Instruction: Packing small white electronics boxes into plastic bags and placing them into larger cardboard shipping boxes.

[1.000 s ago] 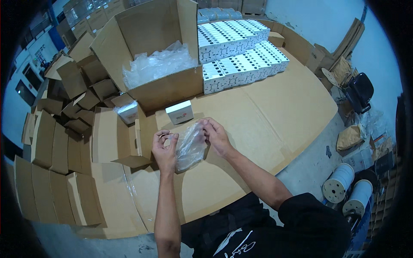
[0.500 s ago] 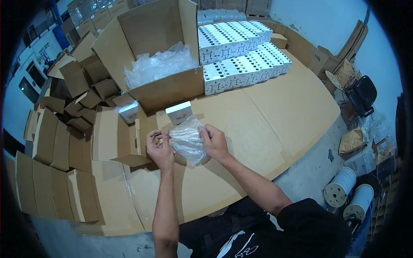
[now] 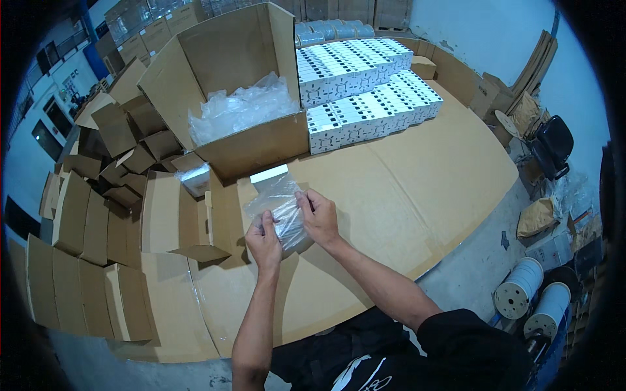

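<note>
Both hands were pinched on one clear plastic bag (image 3: 285,212), slightly apart from each other: the left hand (image 3: 264,246) gripped its left edge and the right hand (image 3: 317,219) its right edge. The bag hung over the cardboard-covered table (image 3: 398,234), partly hiding a small white box (image 3: 268,174) just beyond it. To the left stood an open brown carton (image 3: 161,218) with a plastic-wrapped box (image 3: 194,178) at its far end. Farther back, a large carton (image 3: 254,150) held crumpled clear plastic (image 3: 242,107), beside stacked white boxes (image 3: 372,107).
</note>
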Motion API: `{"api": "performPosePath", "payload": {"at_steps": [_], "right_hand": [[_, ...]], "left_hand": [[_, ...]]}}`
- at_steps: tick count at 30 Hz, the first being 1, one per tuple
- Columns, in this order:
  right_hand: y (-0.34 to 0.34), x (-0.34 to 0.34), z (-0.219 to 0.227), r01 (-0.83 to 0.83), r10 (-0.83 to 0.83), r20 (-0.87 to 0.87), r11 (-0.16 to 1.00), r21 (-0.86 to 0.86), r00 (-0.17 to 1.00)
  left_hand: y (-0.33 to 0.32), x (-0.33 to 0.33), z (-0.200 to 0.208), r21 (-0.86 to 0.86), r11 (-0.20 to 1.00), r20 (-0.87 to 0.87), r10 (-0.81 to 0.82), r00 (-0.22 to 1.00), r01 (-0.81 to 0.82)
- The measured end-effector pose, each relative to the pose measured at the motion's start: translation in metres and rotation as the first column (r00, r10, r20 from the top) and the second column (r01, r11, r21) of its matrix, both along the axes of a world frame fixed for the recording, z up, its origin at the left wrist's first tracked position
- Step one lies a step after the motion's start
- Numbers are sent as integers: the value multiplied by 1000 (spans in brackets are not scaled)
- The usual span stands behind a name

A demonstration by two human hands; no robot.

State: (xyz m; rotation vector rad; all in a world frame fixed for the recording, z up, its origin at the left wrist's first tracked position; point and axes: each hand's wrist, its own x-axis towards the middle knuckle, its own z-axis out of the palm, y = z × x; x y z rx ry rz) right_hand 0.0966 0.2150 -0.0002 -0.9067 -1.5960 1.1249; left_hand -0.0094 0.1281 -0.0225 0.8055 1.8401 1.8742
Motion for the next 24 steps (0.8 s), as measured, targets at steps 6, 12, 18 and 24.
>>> {"api": "performPosePath", "payload": {"at_steps": [6,12,18,24], "right_hand": [[20,10,6,32,-34,74,999,28,997],[27,21,10,-276,239,-226,949,-153,945],[10,18,-4,-163,162,-9,984,-69,987],[8,18,-2,-225,226,-7,968,-110,974]], "left_hand": [[2,0,6,38,999,-42,18,999,-16],[0,-10,-3,86,996,-60,17,998,-12],[-5,-7,8,-24,996,24,-83,996,84],[-3,-27,-5,160,987,69,-44,997,33]]}}
